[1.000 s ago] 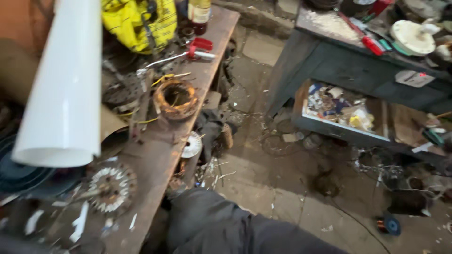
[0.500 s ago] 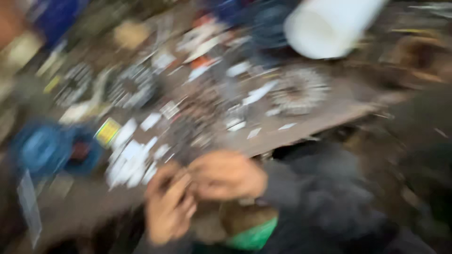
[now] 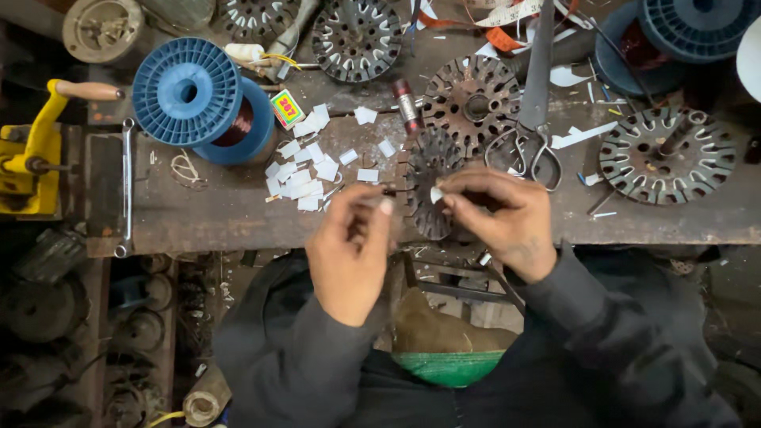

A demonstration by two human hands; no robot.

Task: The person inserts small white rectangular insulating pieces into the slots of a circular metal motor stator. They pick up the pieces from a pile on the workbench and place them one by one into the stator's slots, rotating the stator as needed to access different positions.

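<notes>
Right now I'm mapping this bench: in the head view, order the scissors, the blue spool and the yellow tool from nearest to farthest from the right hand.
1. Scissors, just above the right hand.
2. Blue spool, upper left, past the paper slips.
3. Yellow tool, far left edge.

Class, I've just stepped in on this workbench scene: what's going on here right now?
A person in dark sleeves sits at a cluttered wooden bench. The right hand pinches a small white paper slip against a slotted metal stator at the bench edge, while the left hand hovers beside it, fingers curled. A pile of cut paper slips lies to the left, near a blue spool of copper wire. Scissors and more slotted discs lie behind.
</notes>
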